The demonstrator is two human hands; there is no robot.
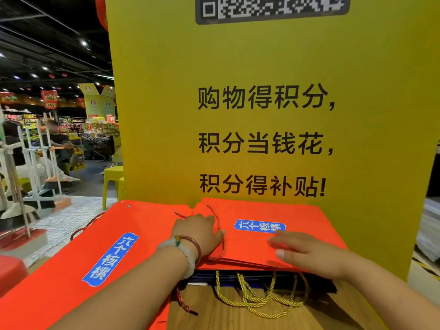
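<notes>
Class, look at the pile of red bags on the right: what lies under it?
Dark blue bags, only front edges showing, gold cord handles trailing onto the wooden table. The red bags cover the rest, hiding their print.

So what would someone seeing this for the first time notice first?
The tall yellow sign board with black characters fills the background. Before it lie flat red paper bags with blue labels, and both hands rest on the right-hand stack: the left hand, wearing bracelets, and the right hand, fingers straight. Twisted gold cord handles spill out from beneath that stack.
</notes>
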